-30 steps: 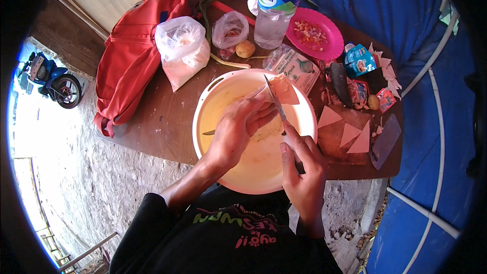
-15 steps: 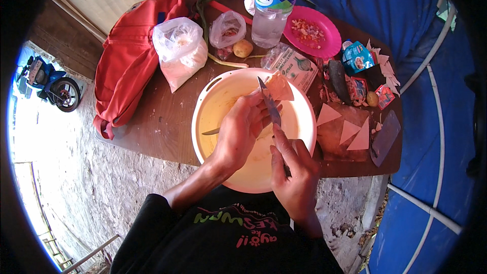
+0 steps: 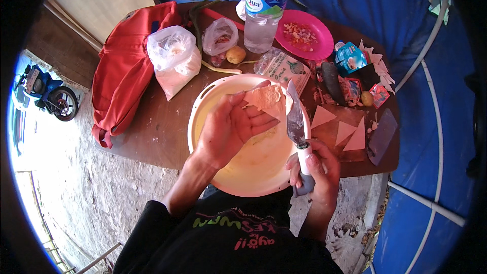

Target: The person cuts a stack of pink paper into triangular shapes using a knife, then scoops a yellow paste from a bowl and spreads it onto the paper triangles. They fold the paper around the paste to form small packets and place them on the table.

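Since a moment ago, the knife (image 3: 296, 116) has drawn back off the pale triangular piece (image 3: 266, 99); the right hand (image 3: 313, 170) grips its white handle, while the left hand (image 3: 231, 129) holds the piece over the cream basin (image 3: 203, 109).

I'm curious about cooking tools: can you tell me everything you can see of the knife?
The knife has a grey metal blade that looks smeared or stained and a pale handle, light in colour. The right hand grips the handle, blade pointing up and away from the person. It is held above the right part of the large pale round basin, close beside the pale flat triangular piece in the left hand.
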Action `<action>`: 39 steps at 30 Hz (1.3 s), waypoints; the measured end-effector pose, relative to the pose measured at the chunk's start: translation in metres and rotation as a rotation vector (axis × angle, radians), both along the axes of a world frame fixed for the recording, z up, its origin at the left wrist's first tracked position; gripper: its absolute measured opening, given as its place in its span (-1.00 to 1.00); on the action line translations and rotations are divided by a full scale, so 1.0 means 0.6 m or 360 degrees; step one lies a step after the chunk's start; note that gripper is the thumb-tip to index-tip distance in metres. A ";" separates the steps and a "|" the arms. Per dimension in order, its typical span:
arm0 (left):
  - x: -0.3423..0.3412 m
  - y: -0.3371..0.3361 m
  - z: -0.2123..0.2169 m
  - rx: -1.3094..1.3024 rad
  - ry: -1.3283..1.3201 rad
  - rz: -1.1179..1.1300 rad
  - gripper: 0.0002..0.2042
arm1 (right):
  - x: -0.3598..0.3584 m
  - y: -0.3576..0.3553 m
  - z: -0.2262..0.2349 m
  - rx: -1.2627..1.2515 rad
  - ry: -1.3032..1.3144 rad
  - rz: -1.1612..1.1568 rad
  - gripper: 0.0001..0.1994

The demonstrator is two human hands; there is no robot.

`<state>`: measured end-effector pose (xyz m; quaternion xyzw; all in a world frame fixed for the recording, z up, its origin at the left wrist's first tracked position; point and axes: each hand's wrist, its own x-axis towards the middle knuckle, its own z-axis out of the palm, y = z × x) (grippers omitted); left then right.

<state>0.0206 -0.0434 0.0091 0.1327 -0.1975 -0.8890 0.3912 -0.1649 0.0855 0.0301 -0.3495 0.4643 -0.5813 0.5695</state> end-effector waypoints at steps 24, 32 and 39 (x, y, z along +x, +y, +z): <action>-0.004 0.000 0.032 0.0107 0.0000 -0.0165 -0.46 | -0.025 0.033 -0.017 0.0128 -0.0136 -0.0032 -0.68; 0.001 -0.006 0.030 0.0134 0.0092 -0.0192 -0.46 | -0.027 0.047 -0.023 0.0146 -0.0123 -0.0053 -0.70; 0.012 -0.017 0.037 0.0072 0.0036 0.0021 -0.48 | -0.039 0.068 -0.012 0.0278 0.0027 0.0057 -0.69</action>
